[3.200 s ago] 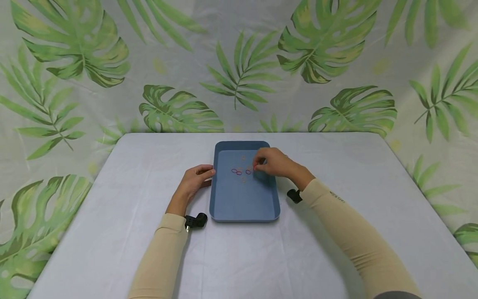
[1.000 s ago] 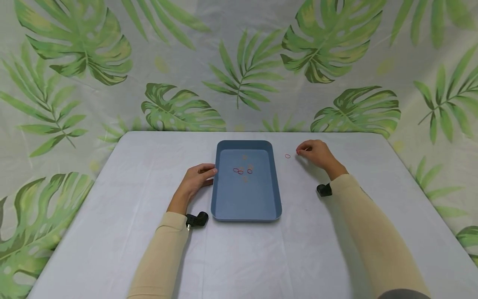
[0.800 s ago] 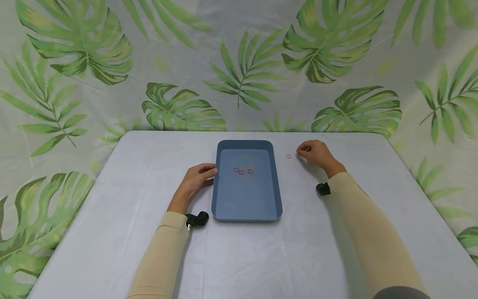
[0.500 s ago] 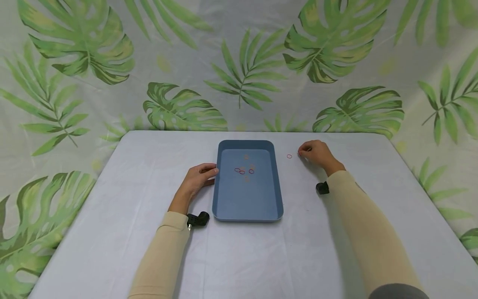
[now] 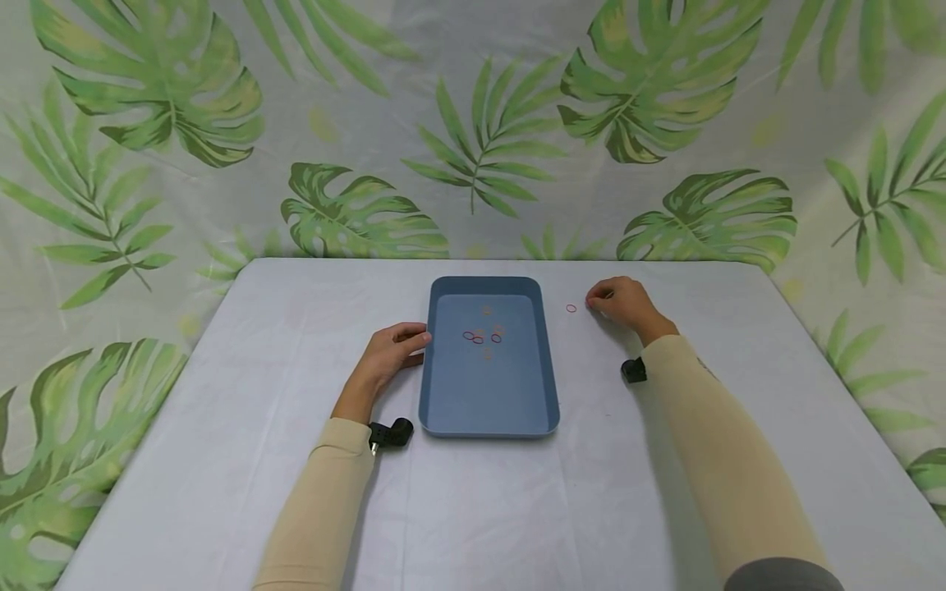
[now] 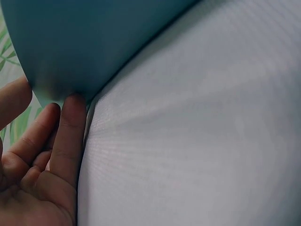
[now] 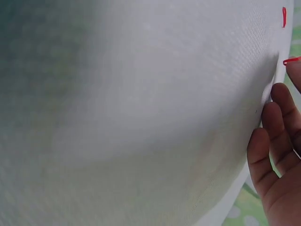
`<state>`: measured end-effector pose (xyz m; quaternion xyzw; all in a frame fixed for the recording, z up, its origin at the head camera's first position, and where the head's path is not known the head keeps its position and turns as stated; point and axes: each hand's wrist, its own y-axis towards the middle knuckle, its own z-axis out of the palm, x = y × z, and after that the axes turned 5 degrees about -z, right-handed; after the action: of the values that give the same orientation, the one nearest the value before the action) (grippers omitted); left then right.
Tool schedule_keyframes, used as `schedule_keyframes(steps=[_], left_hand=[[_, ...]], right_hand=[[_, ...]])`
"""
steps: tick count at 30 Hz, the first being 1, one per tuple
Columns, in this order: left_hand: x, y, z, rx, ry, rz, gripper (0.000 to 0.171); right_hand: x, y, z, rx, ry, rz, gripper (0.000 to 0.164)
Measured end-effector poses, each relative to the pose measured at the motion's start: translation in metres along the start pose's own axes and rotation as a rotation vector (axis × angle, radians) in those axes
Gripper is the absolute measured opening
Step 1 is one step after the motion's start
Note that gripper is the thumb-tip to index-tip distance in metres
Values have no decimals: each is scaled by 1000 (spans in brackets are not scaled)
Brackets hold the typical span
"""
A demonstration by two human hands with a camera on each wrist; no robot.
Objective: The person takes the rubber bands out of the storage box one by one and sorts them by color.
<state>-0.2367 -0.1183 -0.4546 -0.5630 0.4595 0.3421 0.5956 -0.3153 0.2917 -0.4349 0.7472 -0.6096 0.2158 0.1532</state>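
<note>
right of the blue tray (image 5: 488, 402): right hand (image 5: 624, 302), fingertips pinching one red band (image 7: 291, 60) near a loose ring (image 7: 284, 17); likely set-down step, next calling for release. tray's left wall: left hand (image 5: 388, 351), relaxed fingers touching.

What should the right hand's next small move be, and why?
The right hand should probably lower and release the pinched red band on the white table: it is already beside the loose red band, outside the blue tray, suggesting red ones are being gathered there.
</note>
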Motion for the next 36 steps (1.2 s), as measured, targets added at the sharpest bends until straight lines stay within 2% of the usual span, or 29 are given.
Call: schedule_keyframes(steps=[20, 36], left_hand=[[1, 0, 0, -2, -17, 11, 44], [0, -1, 0, -1, 1, 16, 44]], right_hand=[[8, -1, 2, 32, 7, 80, 26], [9, -2, -3, 43, 59, 75, 29]])
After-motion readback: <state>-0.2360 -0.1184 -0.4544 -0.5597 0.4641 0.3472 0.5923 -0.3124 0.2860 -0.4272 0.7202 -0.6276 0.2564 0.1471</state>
